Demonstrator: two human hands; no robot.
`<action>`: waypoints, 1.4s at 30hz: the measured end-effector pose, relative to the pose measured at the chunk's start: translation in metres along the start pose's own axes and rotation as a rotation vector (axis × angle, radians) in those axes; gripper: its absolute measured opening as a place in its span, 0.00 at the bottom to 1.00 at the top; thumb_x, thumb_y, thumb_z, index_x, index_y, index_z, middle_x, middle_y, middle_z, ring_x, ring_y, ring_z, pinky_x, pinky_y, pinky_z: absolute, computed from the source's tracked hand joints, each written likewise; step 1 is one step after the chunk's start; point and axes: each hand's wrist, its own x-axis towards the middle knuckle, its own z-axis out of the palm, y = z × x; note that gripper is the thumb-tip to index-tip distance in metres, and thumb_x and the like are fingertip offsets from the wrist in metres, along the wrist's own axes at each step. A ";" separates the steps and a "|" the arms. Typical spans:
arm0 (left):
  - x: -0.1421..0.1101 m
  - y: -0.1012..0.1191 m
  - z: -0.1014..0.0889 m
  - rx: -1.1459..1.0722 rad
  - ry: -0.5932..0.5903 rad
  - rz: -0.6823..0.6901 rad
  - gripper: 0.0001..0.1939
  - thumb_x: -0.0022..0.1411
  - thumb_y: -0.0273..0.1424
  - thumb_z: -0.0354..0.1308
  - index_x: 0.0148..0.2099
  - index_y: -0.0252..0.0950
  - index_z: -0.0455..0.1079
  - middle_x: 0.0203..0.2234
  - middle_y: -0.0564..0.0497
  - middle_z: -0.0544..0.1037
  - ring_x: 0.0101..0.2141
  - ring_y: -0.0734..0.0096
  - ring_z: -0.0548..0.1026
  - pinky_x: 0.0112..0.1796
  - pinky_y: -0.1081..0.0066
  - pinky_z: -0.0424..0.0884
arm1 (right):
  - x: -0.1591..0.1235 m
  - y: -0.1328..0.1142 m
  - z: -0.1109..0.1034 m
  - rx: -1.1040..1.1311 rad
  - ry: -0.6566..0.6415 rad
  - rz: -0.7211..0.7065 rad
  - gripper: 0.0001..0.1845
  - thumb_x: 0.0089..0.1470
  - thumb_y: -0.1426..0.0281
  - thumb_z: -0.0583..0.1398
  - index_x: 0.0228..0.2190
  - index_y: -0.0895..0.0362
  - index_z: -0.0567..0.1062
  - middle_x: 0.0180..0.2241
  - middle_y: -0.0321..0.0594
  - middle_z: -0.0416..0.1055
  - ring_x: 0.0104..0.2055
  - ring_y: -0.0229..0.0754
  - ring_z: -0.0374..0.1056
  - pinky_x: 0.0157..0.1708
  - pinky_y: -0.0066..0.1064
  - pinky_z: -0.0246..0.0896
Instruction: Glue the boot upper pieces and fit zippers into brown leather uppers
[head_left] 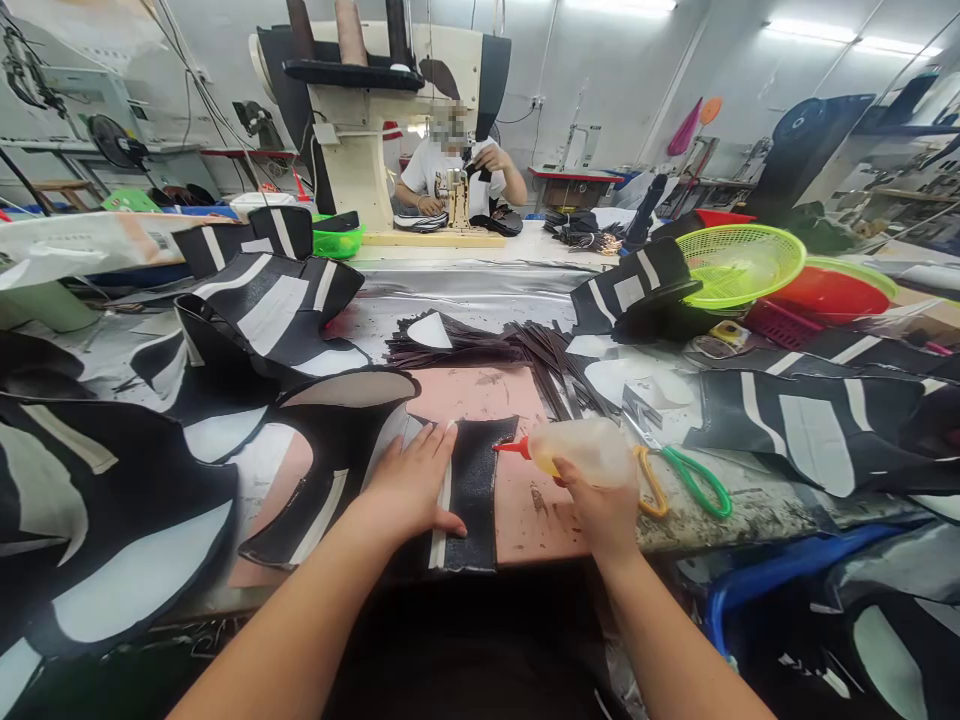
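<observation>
My right hand (604, 505) is wrapped round a translucent squeeze bottle (589, 450) with a yellowish liquid inside. The bottle lies tilted nearly flat, and its red nozzle (513, 448) points left at the right edge of a black leather-like piece (476, 490). My left hand (415, 475) rests flat on that piece, fingers stretched, thumb apart. A pale strip runs along the piece beside my fingers. Underneath is a pink board (517, 385) with dark stains. Left of my hand, a curved black panel (337, 430) with a pale strip joins or overlaps the piece; which, I cannot tell.
Scissors (686, 475) with green and orange handles lie right of the bottle. Dark strips (457, 340) are heaped behind the board. Black panels (270, 290) pile up left and right. Across the table a person (457, 180) sits at a sewing machine (360, 130). Baskets (739, 260) stand right.
</observation>
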 end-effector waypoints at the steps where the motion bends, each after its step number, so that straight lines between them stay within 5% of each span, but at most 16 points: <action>1: 0.000 0.000 0.001 0.003 -0.006 0.005 0.62 0.35 0.51 0.65 0.64 0.31 0.37 0.62 0.40 0.42 0.61 0.51 0.43 0.57 0.51 0.46 | 0.000 -0.001 -0.001 -0.004 -0.012 0.017 0.31 0.33 0.56 0.66 0.38 0.61 0.68 0.33 0.45 0.71 0.35 0.48 0.68 0.32 0.41 0.68; 19: 0.004 0.007 0.004 0.075 -0.075 -0.009 0.68 0.34 0.58 0.59 0.64 0.28 0.28 0.62 0.43 0.34 0.61 0.53 0.37 0.57 0.48 0.39 | -0.022 -0.032 -0.036 -0.050 -0.158 -0.011 0.25 0.31 0.63 0.69 0.33 0.58 0.69 0.30 0.40 0.71 0.32 0.46 0.69 0.30 0.37 0.69; 33: 0.006 0.004 0.008 0.039 -0.073 0.015 0.68 0.34 0.58 0.59 0.64 0.30 0.26 0.63 0.43 0.34 0.61 0.51 0.35 0.57 0.48 0.37 | -0.042 -0.003 -0.069 0.020 -0.226 0.065 0.29 0.26 0.60 0.70 0.32 0.58 0.69 0.28 0.41 0.69 0.30 0.48 0.68 0.29 0.39 0.68; 37: 0.006 0.005 0.007 0.030 -0.068 0.023 0.68 0.33 0.58 0.60 0.64 0.30 0.27 0.62 0.43 0.35 0.61 0.52 0.37 0.57 0.47 0.37 | -0.040 0.000 -0.068 0.005 -0.269 0.056 0.28 0.27 0.60 0.70 0.32 0.58 0.70 0.28 0.41 0.68 0.31 0.48 0.68 0.29 0.39 0.68; 42: 0.005 0.005 0.007 0.033 -0.073 0.020 0.67 0.35 0.56 0.60 0.64 0.29 0.27 0.62 0.43 0.35 0.61 0.53 0.37 0.57 0.48 0.37 | -0.037 -0.013 -0.055 -0.071 -0.143 -0.009 0.29 0.28 0.58 0.69 0.33 0.57 0.68 0.30 0.39 0.67 0.32 0.46 0.67 0.32 0.39 0.67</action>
